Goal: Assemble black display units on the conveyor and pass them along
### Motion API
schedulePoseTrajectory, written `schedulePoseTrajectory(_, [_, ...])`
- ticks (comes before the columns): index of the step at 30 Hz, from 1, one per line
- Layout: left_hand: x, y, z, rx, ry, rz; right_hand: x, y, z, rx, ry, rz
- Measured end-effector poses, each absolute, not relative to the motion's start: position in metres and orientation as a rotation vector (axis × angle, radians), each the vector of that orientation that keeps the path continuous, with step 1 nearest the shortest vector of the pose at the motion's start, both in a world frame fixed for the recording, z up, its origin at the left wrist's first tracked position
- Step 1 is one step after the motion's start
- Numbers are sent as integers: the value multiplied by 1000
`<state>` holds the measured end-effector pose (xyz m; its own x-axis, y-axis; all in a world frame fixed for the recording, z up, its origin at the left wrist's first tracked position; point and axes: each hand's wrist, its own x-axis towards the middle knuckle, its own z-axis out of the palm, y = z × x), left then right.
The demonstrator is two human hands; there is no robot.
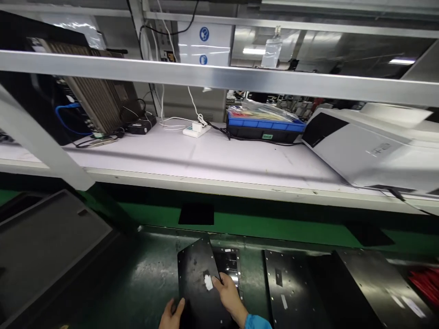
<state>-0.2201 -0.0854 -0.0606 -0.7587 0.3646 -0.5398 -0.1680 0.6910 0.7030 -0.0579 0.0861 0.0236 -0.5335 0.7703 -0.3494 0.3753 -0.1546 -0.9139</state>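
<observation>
Past the back edge of the shelf [233,157], you face 2 round blue signs, an upper sign [204,34] with a white head-like figure and a lower sign [203,60], on a pale board [219,47]. Near that edge, the bin [245,132] bears a green label [267,136], too small for you to read. Toward the right end, you can make out "+" in the logo [380,149] on the white machine [360,146]. Labels on the black unit [233,262] and 2 dark panels [291,283] are illegible.

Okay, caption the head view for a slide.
Two bare hands grip a black metal panel above a green work surface, below a white shelf.
</observation>
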Motion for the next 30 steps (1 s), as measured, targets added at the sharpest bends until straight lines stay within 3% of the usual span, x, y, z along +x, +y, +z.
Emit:
schedulePoseTrajectory(3, [-216,-56,-59,-35,1973,1161,-18,87,5,-1270,-1482,1914])
schedulePoseTrajectory(9, [-174,-12,-54,-85,1994,1172,27,88,-16,-1409,-1386,1782])
schedulePoseTrajectory(15, [-175,-15,-54,300,2254,820,50,81,-38,-1907,-1796,1248])
schedulePoseTrajectory(19, [-169,-13,-53,496,2427,681,57,84,-42,-1958,-1926,1018])
schedulePoseTrajectory(25, [-169,3,-50,514,2318,628,32,109,-44,-1981,-1646,1259])
schedulePoseTrajectory(30, [-172,9,-53,378,2228,705,17,108,-53,-1904,-1418,1176])
